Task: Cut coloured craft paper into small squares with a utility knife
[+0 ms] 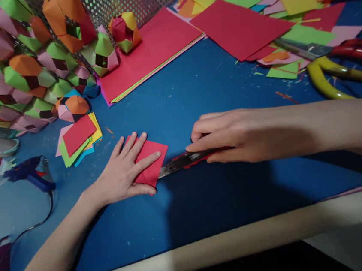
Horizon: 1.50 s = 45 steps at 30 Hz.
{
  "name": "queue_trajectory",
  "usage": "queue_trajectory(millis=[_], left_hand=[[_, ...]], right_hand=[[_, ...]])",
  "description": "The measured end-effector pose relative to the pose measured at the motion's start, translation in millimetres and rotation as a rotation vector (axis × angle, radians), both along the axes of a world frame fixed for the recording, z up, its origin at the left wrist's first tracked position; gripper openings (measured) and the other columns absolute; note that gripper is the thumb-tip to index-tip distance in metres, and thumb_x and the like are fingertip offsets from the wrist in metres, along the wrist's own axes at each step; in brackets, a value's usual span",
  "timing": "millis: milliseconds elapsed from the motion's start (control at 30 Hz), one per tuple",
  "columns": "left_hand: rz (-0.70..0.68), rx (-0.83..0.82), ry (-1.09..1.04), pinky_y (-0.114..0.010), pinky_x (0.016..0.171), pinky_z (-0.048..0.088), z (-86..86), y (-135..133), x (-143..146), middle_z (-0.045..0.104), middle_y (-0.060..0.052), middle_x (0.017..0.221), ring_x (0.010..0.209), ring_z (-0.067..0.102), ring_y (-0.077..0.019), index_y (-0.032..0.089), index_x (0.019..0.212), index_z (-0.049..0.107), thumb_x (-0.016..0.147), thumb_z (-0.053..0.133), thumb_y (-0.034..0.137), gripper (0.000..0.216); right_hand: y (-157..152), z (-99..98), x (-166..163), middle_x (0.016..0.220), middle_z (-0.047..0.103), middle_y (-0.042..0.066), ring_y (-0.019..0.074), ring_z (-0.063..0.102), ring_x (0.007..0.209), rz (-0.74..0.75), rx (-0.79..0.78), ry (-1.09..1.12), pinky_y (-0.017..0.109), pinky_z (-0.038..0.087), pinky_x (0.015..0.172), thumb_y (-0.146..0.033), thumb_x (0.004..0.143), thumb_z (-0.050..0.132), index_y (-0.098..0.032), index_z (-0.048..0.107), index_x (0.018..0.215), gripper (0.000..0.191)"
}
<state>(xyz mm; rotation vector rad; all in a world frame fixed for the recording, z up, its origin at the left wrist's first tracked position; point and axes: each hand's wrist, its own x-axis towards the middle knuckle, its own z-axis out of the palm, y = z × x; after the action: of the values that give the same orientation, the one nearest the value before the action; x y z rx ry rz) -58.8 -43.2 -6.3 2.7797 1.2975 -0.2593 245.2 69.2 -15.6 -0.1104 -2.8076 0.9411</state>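
Under my left hand (126, 171) lies a small folded piece of red paper (153, 166) on the blue tabletop. The fingers are spread flat and press it down. My right hand (223, 137) is closed round a utility knife (183, 161) with a black and red body. Its blade tip meets the right edge of the red paper, and part of the blade is hidden by the paper. To the upper left of my left hand sits a small stack of coloured paper pieces (79, 139), red on top.
Folded paper units (28, 74) are piled at the back left against a perforated metal panel (112, 7). A blue glue gun (29, 173) lies at the left with its cord. Large red sheets (155, 47), scraps (302, 32) and yellow-and-red-handled scissors (323, 73) lie at the back and right.
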Motion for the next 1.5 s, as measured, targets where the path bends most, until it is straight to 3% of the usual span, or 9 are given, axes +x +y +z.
queue_trajectory(millis=[500,833,1167,1500], left_hand=[[0.030,-0.026,0.008,-0.060,0.117,0.010,-0.6,0.4,1.7,0.003,-0.013,0.164,0.149,0.006,-0.0401,0.032,0.152,0.030,0.075,0.042,0.081,0.092],[0.018,-0.024,-0.004,-0.058,0.118,0.009,0.4,-0.8,2.0,-0.005,-0.010,0.164,0.149,0.004,-0.0387,0.031,0.151,0.031,0.081,0.043,0.077,0.085],[0.064,-0.080,-0.028,-0.059,0.118,0.006,3.8,-1.1,6.6,0.002,-0.013,0.163,0.149,0.006,-0.0410,0.029,0.150,0.034,0.074,0.053,0.080,0.094],[0.064,-0.079,-0.035,-0.057,0.118,0.005,0.3,-1.1,4.7,0.001,-0.013,0.164,0.149,0.004,-0.0392,0.029,0.152,0.030,0.074,0.046,0.084,0.097]], right_hand=[[-9.7,3.5,-3.1,0.097,0.062,0.012,0.0251,0.053,0.091,0.026,0.037,-0.050,0.036,0.040,0.074,-0.033,0.096,0.043,-0.017,0.067,0.116,0.035],[-15.1,-0.2,-5.6,0.097,0.061,0.012,0.0246,0.052,0.091,0.038,0.047,-0.036,0.036,0.039,0.074,-0.032,0.097,0.042,-0.015,0.066,0.114,0.034],[-17.0,0.3,-5.3,0.097,0.062,0.010,0.0223,0.054,0.091,0.019,0.087,-0.016,0.034,0.040,0.073,-0.030,0.097,0.042,-0.020,0.069,0.108,0.031],[-19.8,-1.1,-3.6,0.102,0.063,0.008,0.0213,0.057,0.094,0.030,0.111,-0.012,0.033,0.043,0.075,-0.032,0.097,0.043,-0.024,0.068,0.111,0.030]])
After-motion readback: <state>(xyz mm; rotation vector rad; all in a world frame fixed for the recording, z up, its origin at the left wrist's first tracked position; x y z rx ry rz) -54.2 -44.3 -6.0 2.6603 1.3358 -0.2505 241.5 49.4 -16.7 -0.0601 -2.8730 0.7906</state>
